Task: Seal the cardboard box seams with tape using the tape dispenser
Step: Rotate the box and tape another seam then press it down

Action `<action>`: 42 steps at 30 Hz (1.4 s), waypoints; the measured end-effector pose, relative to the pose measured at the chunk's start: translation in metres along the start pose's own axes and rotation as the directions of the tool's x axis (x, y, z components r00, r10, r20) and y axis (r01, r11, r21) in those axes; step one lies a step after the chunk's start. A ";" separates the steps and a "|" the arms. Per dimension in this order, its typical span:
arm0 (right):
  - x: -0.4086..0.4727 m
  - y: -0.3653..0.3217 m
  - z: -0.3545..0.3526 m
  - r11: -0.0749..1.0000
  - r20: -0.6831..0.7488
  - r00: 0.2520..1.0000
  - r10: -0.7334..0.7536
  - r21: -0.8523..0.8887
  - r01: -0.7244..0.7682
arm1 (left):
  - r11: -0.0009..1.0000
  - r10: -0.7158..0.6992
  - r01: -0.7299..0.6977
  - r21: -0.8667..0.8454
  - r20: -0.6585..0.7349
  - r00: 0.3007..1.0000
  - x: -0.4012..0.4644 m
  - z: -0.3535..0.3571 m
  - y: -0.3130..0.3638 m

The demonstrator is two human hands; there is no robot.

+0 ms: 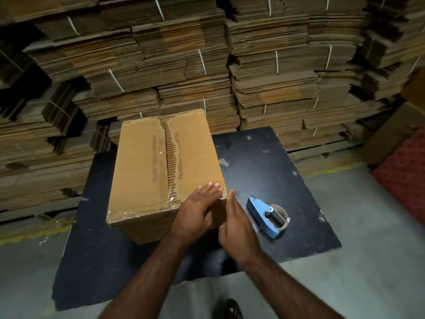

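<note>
Right now my left hand (196,210) lies flat over the near right corner of the box (147,171), fingers straight and pressed on the top where clear tape (171,199) wraps over the edge. My right hand (236,223) stands on edge just beside that corner, fingers straight and together, holding nothing; whether it touches the box's right side I cannot tell. The box sits on the left part of a black table (276,171), its long side running from near to far. Its two top flaps meet along a middle seam (166,143), and shiny tape runs along it and across the near edge. The flaps carry printed lettering. The blue dispenser (264,216) lies on the table to the right of my right hand, apart from it, with a brown tape core in its frame. Behind the table, bundled stacks (264,72) of flat cardboard fill the far wall. A red patterned surface (404,176) shows at the right edge.
</note>
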State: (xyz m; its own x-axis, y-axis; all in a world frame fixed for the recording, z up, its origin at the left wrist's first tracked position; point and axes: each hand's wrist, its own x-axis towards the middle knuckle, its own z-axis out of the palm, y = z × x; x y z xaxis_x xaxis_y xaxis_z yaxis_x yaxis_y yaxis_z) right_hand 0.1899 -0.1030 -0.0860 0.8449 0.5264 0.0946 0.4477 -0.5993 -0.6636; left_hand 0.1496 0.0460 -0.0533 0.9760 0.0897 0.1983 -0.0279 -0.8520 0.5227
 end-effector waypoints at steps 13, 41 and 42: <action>-0.007 -0.014 0.000 0.953 0.128 0.961 0.247 0.150 -0.265 | 0.997 -0.034 0.039 -0.065 0.076 0.997 0.001 -0.009 0.003; 0.040 0.002 -0.017 0.963 0.149 0.985 0.090 0.239 -0.124 | 0.963 -0.174 0.148 -0.223 -0.102 0.980 -0.013 -0.013 0.003; 0.042 -0.001 -0.014 0.960 0.134 0.985 0.107 0.244 -0.138 | 0.962 -0.181 0.152 -0.228 -0.112 0.977 -0.012 -0.012 0.001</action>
State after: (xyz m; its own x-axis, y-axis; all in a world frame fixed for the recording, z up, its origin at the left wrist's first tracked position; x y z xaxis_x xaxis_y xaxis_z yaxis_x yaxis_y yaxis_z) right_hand 0.2285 -0.0887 -0.0708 0.8412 0.5352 -0.0773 0.2422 -0.5007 -0.8310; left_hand 0.1350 0.0500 -0.0449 0.9347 0.2991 0.1919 0.0721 -0.6883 0.7218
